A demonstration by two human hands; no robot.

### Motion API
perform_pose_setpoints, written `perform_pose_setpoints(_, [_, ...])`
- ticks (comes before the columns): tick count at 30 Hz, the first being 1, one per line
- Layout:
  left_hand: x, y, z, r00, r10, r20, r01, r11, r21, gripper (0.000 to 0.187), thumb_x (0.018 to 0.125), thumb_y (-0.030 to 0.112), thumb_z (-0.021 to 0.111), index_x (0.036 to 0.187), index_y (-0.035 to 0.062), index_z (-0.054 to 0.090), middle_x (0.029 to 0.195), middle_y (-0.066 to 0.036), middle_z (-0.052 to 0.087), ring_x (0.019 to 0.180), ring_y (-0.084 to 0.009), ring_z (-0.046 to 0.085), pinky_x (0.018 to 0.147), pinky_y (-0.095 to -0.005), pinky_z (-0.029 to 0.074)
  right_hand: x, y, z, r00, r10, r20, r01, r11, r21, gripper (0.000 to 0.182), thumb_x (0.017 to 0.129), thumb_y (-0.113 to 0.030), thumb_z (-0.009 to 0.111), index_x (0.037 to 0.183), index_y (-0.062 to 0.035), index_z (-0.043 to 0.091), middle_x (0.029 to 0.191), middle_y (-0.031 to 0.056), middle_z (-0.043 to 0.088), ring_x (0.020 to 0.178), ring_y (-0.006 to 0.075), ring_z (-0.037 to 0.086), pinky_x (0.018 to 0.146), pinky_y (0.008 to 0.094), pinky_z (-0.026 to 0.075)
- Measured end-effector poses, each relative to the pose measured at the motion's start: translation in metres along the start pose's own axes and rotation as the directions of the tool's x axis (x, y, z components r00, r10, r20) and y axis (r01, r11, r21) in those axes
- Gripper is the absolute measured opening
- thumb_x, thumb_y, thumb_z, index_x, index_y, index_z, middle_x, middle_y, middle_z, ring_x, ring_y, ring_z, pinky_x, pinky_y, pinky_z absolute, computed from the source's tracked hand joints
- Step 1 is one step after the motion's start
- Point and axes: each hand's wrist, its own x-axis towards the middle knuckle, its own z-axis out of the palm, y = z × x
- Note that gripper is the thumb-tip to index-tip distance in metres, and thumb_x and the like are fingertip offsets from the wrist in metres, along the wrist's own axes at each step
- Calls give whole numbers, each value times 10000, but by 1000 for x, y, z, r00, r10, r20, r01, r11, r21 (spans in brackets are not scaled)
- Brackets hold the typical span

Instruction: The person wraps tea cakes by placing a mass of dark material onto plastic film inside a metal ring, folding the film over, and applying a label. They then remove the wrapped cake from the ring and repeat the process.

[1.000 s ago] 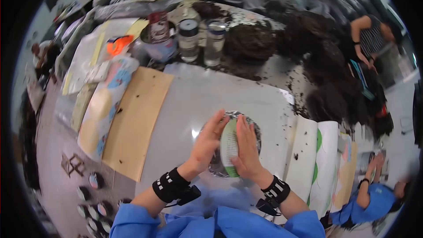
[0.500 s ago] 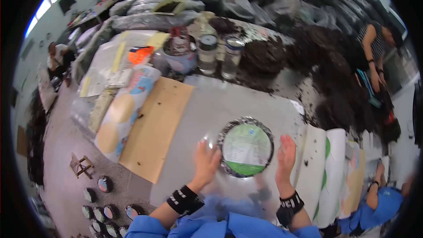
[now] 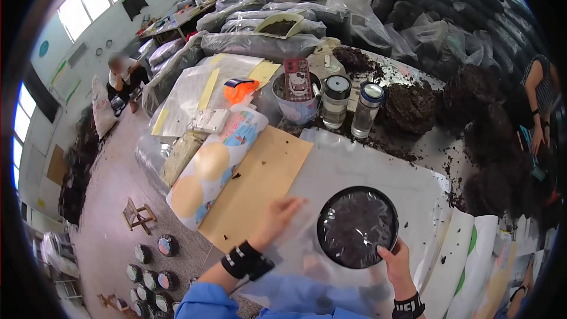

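Note:
A round, dark pack [image 3: 354, 224] wrapped in shiny clear film is tilted over the clear plastic sheet [image 3: 348, 159] on the table. My right hand [image 3: 398, 266] grips its lower right edge, thumb on the top face and fingers hidden underneath. To the left of the pack, apart from it, my left hand [image 3: 277, 221] is smeared by motion over the edge of the tan paper sheet [image 3: 254, 177]. Whether its fingers hold anything does not show.
Two clear jars [image 3: 336, 103], a tub with a phone [image 3: 297, 82] and an orange tape dispenser [image 3: 241, 90] stand behind. Dark crumbly heaps [image 3: 410, 109] lie back right. Paper rolls [image 3: 455, 248] flank the right. Several wrapped packs [image 3: 168, 245] and a stool [image 3: 139, 215] are on the floor.
The pack's green and white label no longer shows; a dark film-covered face does. My right hand has closed on its edge. My left hand has moved away from it, and the view has shifted.

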Motion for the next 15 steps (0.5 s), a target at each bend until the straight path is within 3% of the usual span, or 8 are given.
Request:
perform_pose_setpoints(1, [21, -18, -19, 988, 29, -151, -6, 988, 153, 274, 958, 201, 677, 1131, -10, 706, 1024, -83, 742, 893, -144, 668, 853, -298, 527, 2, -1, -1, 1000, -1, 1, 1, 1000, 4, 584, 767, -94, 809, 1279, 56, 571, 1160, 103, 667, 1067, 166, 629, 966, 310, 491])
perform_pose_setpoints(2, [44, -6, -43, 947, 286, -149, -180, 852, 492, 281, 890, 186, 729, 1107, 8, 701, 1019, -111, 742, 870, -190, 704, 808, -324, 549, 2, 1, -4, 1000, -5, 13, 5, 1000, 22, 592, 768, -103, 811, 1280, 63, 565, 1166, 106, 666, 1069, 171, 634, 958, 310, 497])
perform_pose_setpoints(4, [109, -32, -101, 864, 492, -108, -120, 408, 905, 311, 818, 174, 756, 1089, 34, 692, 1038, -139, 737, 917, -257, 720, 801, -349, 559, 4, 6, -9, 1000, -7, 18, 7, 999, 40, 601, 768, -111, 814, 1281, 70, 559, 1173, 110, 665, 1071, 176, 638, 951, 310, 504])
perform_pose_setpoints(6, [142, -27, -130, 706, 707, -48, 22, 46, 999, 341, 804, 210, 741, 1103, 59, 678, 1039, -143, 732, 932, -309, 712, 779, -380, 564, 4, 12, -13, 1000, 13, 22, -15, 994, 104, 635, 760, -121, 824, 1294, 75, 544, 1188, 118, 660, 1097, 182, 633, 969, 319, 496])
perform_pose_setpoints(10, [166, -55, -144, 797, 603, 17, -21, -1, 1000, 272, 825, 256, 710, 1032, 81, 716, 996, -126, 737, 919, -298, 715, 779, -400, 561, 0, 15, -13, 1000, 7, 16, -9, 987, 159, 679, 752, -131, 836, 1316, 79, 522, 1211, 125, 649, 1107, 190, 631, 987, 329, 489])
perform_pose_setpoints(12, [170, -31, -135, 960, 250, -123, 153, -104, 983, 215, 871, 254, 648, 921, 62, 730, 944, -136, 734, 869, -318, 713, 761, -416, 557, 0, 14, -14, 999, 28, 18, -30, 988, 150, 719, 746, -146, 843, 1342, 71, 504, 1235, 127, 637, 1128, 197, 622, 999, 337, 483])
perform_pose_setpoints(13, [172, -19, -135, 961, 251, -114, 143, -103, 984, 215, 871, 254, 648, 921, 62, 730, 944, -136, 734, 869, -318, 713, 761, -416, 557, 1, 15, -17, 1000, 26, 8, -27, 988, 152, 719, 746, -146, 843, 1342, 71, 504, 1235, 127, 637, 1128, 197, 622, 999, 337, 483])
perform_pose_setpoints(15, [171, 2, -152, 897, 396, -195, 138, 167, 976, 230, 898, 223, 597, 843, 37, 718, 903, -161, 724, 810, -351, 708, 722, -441, 553, -4, 21, -21, 1000, -21, -8, 21, 999, 27, 740, 762, -188, 837, 1370, 56, 492, 1258, 119, 628, 1152, 200, 611, 1001, 343, 481])
